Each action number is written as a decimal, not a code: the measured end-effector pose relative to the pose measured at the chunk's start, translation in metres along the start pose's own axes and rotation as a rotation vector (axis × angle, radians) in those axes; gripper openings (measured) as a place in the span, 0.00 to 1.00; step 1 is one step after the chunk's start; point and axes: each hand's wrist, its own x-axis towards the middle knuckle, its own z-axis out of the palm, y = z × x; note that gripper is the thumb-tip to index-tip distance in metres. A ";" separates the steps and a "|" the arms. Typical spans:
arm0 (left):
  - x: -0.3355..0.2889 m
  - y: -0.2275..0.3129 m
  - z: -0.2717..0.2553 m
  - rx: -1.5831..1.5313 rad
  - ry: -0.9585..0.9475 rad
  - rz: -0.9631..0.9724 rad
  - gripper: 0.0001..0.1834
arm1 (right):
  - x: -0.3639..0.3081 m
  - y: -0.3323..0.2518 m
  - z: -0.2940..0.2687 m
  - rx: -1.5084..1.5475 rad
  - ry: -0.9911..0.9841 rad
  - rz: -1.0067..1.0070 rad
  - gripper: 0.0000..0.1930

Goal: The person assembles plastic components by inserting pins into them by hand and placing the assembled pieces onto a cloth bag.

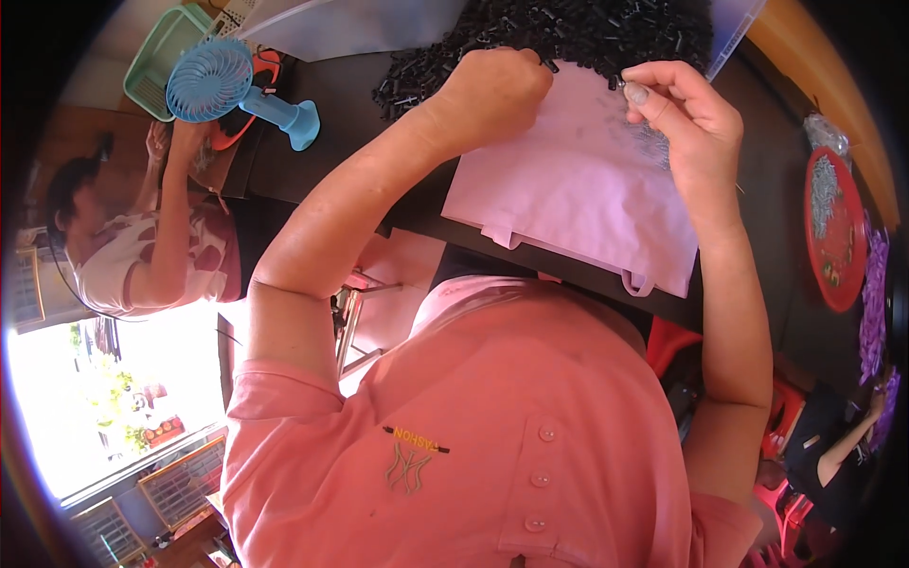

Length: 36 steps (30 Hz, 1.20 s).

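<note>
My left hand point(502, 95) is closed, its fingers curled inward over the edge of a pile of small black tubular pieces point(587, 33). A small dark piece point(551, 66) shows at its fingertips. Opposite it, my right hand point(696, 109) pinches between thumb and forefinger a tiny part that I cannot make out clearly; a black piece lies right by the fingertips. Beneath both hands a pink cloth bag with handles point(578, 199) is spread over the table edge. Small silvery metal pins point(651, 144) lie on it beside my right hand.
A blue handheld fan point(210, 80) stands at the left, before a green basket point(156, 62). A red tray point(838, 256) of metal pins sits at the right on the dark table point(350, 90). One person point(161, 237) works at the left, another point(824, 435) at the far right.
</note>
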 end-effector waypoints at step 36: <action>0.010 -0.024 -0.019 -2.042 0.387 -0.636 0.02 | 0.005 0.000 0.021 -0.468 -0.119 -0.268 0.07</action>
